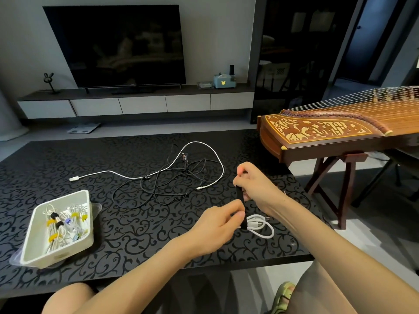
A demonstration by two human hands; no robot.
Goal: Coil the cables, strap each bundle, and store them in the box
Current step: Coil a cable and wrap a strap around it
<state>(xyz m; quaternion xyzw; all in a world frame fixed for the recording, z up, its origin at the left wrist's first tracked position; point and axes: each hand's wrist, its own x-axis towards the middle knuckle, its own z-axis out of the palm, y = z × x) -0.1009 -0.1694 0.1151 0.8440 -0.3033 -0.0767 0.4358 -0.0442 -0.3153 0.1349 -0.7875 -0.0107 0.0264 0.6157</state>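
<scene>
**Head view: black strap held between both hands over a white coil**

Head camera looks down on a dark patterned table [136, 234] with both bare forearms reaching in. The right hand [256, 184] has its fingers curled and pinches the upper end of a black strap [239, 195], which hangs roughly upright. The left hand [217, 227] sits lower and pinches the strap's lower part between thumb and fingertips. Just beneath the hands, near the table's right edge, lies a small coiled white cable [260, 225]. The strap's bottom end seems to reach the coil, but the left hand's fingers hide whether it passes round it.

Toward the middle of the table, well apart from the hands, is a loose tangle of black cables [158, 189]. A long white cable [108, 172] threads through it, its plug end pointing left.

At the left stands the white box [56, 254], resting on a clear lid. Inside it are several white cable bundles [56, 225] bound with yellow, black and purple straps.

Beyond the table a dark television [118, 46] stands on a low cabinet. A wooden zither [328, 130] on a stand is at the right.
</scene>
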